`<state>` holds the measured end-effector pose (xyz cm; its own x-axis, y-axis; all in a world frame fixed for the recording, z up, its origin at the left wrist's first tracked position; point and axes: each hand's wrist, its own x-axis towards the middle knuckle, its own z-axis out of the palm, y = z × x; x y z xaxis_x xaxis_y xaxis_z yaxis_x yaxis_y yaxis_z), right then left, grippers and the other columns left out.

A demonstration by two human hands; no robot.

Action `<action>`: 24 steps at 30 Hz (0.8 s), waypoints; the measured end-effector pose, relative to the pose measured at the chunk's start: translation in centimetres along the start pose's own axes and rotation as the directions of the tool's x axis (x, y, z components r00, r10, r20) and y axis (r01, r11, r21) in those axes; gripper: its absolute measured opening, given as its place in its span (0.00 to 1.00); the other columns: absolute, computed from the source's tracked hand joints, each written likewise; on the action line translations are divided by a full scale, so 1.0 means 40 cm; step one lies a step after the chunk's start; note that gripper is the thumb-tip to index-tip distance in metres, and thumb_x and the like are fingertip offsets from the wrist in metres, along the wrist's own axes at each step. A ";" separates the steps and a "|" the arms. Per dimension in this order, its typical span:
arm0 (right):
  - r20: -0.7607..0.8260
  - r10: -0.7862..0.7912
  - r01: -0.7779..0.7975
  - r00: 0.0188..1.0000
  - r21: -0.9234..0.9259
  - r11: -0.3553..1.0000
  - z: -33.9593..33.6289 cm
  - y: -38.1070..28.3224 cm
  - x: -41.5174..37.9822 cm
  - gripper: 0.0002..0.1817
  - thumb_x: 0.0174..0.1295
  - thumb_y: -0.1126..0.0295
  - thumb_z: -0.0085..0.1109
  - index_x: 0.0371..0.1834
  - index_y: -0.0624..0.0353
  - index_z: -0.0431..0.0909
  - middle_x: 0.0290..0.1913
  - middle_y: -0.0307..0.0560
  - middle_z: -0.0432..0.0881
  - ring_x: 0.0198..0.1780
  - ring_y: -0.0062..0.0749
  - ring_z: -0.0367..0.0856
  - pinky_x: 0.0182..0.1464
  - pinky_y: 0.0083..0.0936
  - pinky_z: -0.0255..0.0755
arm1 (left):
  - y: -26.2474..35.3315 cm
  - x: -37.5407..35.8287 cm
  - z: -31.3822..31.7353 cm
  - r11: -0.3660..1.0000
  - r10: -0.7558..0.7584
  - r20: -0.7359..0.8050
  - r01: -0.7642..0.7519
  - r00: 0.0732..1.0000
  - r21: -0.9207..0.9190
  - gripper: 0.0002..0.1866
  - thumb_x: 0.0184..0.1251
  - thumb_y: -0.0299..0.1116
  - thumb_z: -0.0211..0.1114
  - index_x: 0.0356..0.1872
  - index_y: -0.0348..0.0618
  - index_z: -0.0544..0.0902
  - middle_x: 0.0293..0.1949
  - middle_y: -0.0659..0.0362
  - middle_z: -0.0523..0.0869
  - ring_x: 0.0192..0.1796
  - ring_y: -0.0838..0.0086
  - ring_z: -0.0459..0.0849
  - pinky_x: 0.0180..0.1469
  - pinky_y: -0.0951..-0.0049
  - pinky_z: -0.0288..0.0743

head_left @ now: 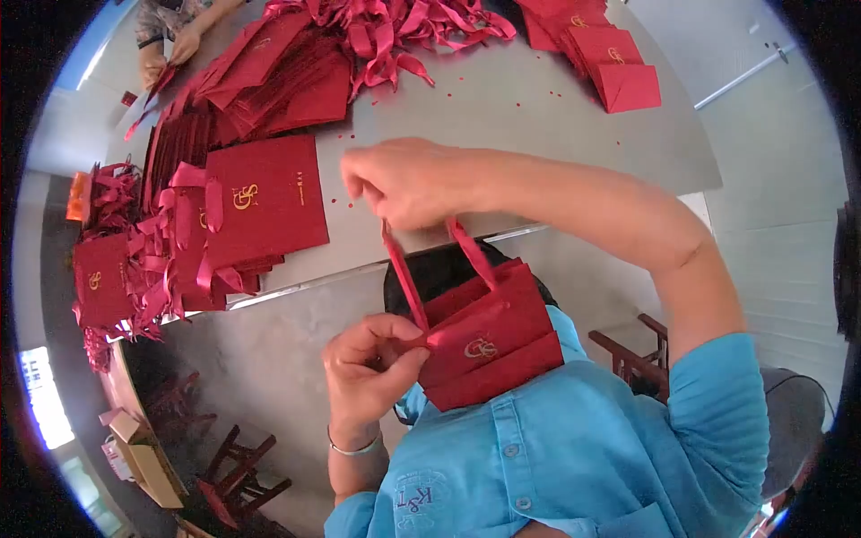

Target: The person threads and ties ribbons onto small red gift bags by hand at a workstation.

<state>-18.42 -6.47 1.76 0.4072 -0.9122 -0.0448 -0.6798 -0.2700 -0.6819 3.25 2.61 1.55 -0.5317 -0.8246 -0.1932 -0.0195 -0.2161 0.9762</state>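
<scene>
A red bag (489, 345) with gold lettering was in front of the person's blue shirt (592, 430), just off the near edge of the grey table (574, 134). It leaned to one side, its lower part forming a separate band across the front. Two lengths of its ribbon handle (473, 254) rose from the opening toward the table. The left hand (369, 366) was at the bag's left edge, thumb and forefinger pinching it beside the foot of the ribbon, other fingers curled. The right hand (395, 184) reached across over the table's near side, its fingers bent inward; the ribbon ran up to its underside, but whether the fingertips gripped it could not be told.

On the table, left of the right hand, lay a flat red bag (269, 202) with gold print, beside a bundle of ribboned bags (103, 278) at the left end. Farther off were a fanned stack (296, 99), a heap of pink-red ribbons (395, 36) and, at far right, another stack (610, 67). At far left, a co-worker's hand (186, 45) was near a red piece. A wooden stool (242, 475) stood at near left.
</scene>
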 end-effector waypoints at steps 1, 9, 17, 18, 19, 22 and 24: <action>-0.175 -0.068 0.052 0.982 -0.095 0.994 0.007 0.015 0.008 0.12 0.50 0.78 0.53 0.40 0.61 0.72 0.29 0.47 0.80 0.32 0.45 0.79 0.35 0.37 0.71 | 0.000 0.000 0.000 1.000 0.000 -0.004 0.000 1.000 0.000 0.09 0.49 0.14 0.67 0.32 0.36 0.82 0.25 0.68 0.80 0.23 0.92 0.72 0.23 0.90 0.61; -0.377 -0.064 0.063 0.924 -0.016 0.998 -0.022 0.024 -0.073 0.07 0.56 0.77 0.55 0.38 0.60 0.73 0.28 0.45 0.79 0.32 0.38 0.79 0.36 0.32 0.72 | -0.007 0.012 -0.011 1.000 0.003 -0.008 -0.003 1.000 0.031 0.11 0.51 0.15 0.67 0.36 0.36 0.81 0.28 0.68 0.81 0.24 0.94 0.71 0.25 0.90 0.61; -0.151 0.395 -0.353 0.906 0.242 0.904 -0.073 -0.010 -0.285 0.07 0.62 0.70 0.59 0.29 0.63 0.78 0.24 0.39 0.80 0.25 0.18 0.73 0.27 0.21 0.68 | -0.035 0.036 -0.004 0.985 0.077 -0.038 -0.070 0.996 0.157 0.11 0.54 0.18 0.66 0.39 0.37 0.81 0.23 0.72 0.77 0.22 0.95 0.66 0.22 0.89 0.58; -0.108 0.456 -0.412 0.883 0.285 0.866 -0.071 -0.004 -0.299 0.09 0.63 0.68 0.59 0.28 0.63 0.79 0.23 0.38 0.80 0.24 0.17 0.72 0.26 0.21 0.66 | -0.036 0.040 0.000 0.981 0.081 -0.042 -0.072 0.996 0.182 0.11 0.55 0.18 0.66 0.40 0.38 0.81 0.22 0.74 0.75 0.21 0.95 0.65 0.22 0.89 0.57; -0.109 0.456 -0.413 0.883 0.280 0.867 -0.070 0.001 -0.309 0.09 0.63 0.68 0.59 0.28 0.63 0.79 0.23 0.38 0.80 0.24 0.17 0.72 0.26 0.21 0.66 | -0.036 0.040 0.002 0.981 0.084 -0.042 -0.075 0.996 0.178 0.11 0.55 0.18 0.66 0.40 0.38 0.81 0.22 0.74 0.75 0.21 0.95 0.65 0.22 0.89 0.57; 0.028 0.584 -0.577 0.811 0.202 0.791 -0.058 0.010 -0.333 0.12 0.63 0.65 0.60 0.28 0.63 0.79 0.23 0.37 0.80 0.25 0.16 0.72 0.26 0.21 0.66 | -0.034 0.048 0.003 0.979 0.084 -0.017 -0.079 0.996 0.189 0.10 0.55 0.19 0.66 0.39 0.38 0.82 0.21 0.74 0.74 0.21 0.95 0.64 0.21 0.88 0.56; 0.041 0.500 -0.501 0.865 0.088 0.861 -0.030 0.005 -0.339 0.15 0.64 0.62 0.59 0.28 0.63 0.79 0.23 0.37 0.80 0.26 0.15 0.72 0.27 0.20 0.66 | -0.034 0.060 0.007 0.984 0.037 -0.014 -0.034 0.999 0.173 0.10 0.53 0.18 0.66 0.38 0.37 0.82 0.27 0.70 0.79 0.22 0.93 0.66 0.24 0.88 0.59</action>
<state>-24.81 5.48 3.13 0.0380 -0.9114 -0.4097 -0.7358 0.2518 -0.6286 1.76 1.09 -0.22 -0.5201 -0.8393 -0.1584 -0.1477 -0.0943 0.9845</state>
